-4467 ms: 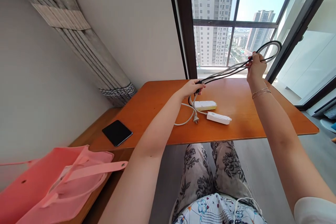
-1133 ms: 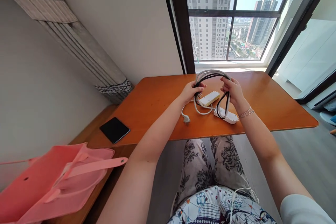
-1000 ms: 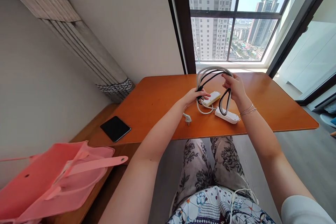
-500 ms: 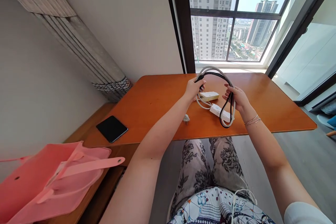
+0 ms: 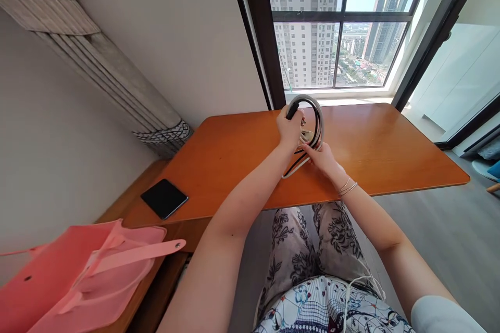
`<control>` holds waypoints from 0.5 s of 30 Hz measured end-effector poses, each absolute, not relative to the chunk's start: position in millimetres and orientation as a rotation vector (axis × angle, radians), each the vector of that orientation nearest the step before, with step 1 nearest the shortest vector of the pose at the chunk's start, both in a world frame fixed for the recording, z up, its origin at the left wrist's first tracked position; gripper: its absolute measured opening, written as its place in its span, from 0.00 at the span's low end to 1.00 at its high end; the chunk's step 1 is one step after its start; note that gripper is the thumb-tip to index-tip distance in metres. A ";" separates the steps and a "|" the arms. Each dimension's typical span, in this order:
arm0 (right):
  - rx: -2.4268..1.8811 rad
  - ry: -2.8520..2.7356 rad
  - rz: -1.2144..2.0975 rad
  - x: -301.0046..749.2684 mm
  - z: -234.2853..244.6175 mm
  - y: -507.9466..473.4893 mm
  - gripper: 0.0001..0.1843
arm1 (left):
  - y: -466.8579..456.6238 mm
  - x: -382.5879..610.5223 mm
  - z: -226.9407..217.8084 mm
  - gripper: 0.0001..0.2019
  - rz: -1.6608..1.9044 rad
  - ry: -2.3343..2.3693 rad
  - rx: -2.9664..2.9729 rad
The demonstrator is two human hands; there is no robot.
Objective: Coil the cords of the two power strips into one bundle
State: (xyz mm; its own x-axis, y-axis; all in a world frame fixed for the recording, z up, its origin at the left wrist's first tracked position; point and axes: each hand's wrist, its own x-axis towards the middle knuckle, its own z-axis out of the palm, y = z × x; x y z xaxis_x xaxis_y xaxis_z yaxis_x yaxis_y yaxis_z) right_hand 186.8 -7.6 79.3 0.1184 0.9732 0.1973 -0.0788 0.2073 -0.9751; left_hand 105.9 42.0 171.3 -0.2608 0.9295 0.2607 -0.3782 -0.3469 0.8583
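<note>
Pinning the grey-and-black cable loop (image 5: 320, 118) at ten o'clock, presumably to anchor it, the left hand (image 5: 289, 124) wraps its fingers tight, while the right hand (image 5: 321, 159) pinches the five o'clock side above the tabletop (image 5: 234, 153), as far as overlap shows.

Mixed prints, mostly pale

From my remote feed I log one plain whitish sleeve (image 5: 441, 315) high on the right arm (image 5: 385, 231), thin bracelets (image 5: 347, 188) lower down. White top (image 5: 312, 302), blue flowers, checks. Loose white cord (image 5: 347, 296) over it. Pale trousers (image 5: 295, 239), dark leafy print.
</note>
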 end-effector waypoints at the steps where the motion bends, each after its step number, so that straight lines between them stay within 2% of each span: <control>1: -1.048 -1.120 0.972 182.0 78.0 -4.8 0.19 | 40.0 108.6 172.5 0.11 1.790 0.845 0.948; 7: -1.067 -0.869 0.536 157.6 61.9 13.9 0.23 | 16.1 123.2 169.0 0.08 1.765 0.857 0.749; 15: -1.068 -0.793 0.612 153.5 46.2 30.0 0.30 | -6.4 115.2 152.6 0.10 1.674 0.987 0.694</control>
State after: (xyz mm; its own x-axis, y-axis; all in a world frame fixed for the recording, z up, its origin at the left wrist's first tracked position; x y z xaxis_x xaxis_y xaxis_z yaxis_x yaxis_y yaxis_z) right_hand 153.5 30.0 46.2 0.5820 0.7684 0.2663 -0.0622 0.3686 -0.9275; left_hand 115.2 -6.4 152.6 -0.3067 0.9516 -0.0195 -0.4779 -0.1362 0.8678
